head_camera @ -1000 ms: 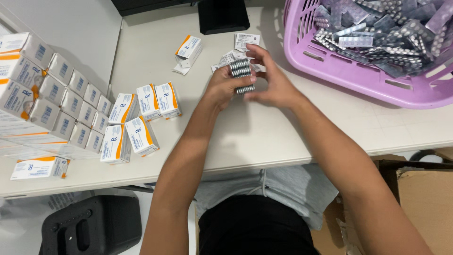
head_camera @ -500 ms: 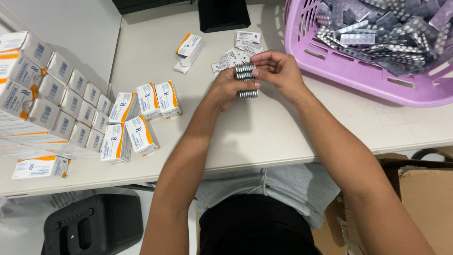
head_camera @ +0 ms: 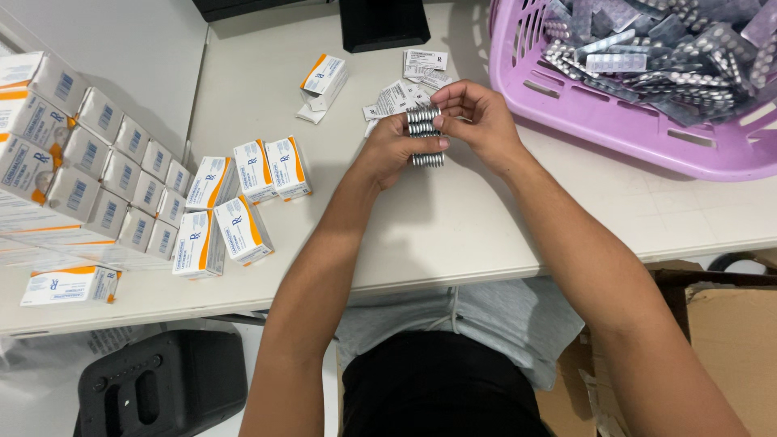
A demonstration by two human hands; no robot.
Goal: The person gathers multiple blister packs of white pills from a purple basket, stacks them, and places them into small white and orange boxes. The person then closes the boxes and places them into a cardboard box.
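Blister packs (head_camera: pixel 424 135), a silver stack held edge-on, sit at upper centre of the frame above the white table (head_camera: pixel 453 226), pinched between the left hand (head_camera: pixel 394 148) and right hand (head_camera: pixel 477 120). Folded leaflets (head_camera: pixel 405 89) lie just behind; a purple basket (head_camera: pixel 583 113) fills the upper right, white-and-orange boxes (head_camera: pixel 243 202) the left.

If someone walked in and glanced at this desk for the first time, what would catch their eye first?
Probably the two hands at the centre, the left hand and right hand together gripping a stack of silver blister packs above the white table. Next, the purple basket at the upper right, heaped with more blister strips. Then the white-and-orange medicine boxes massed along the left.
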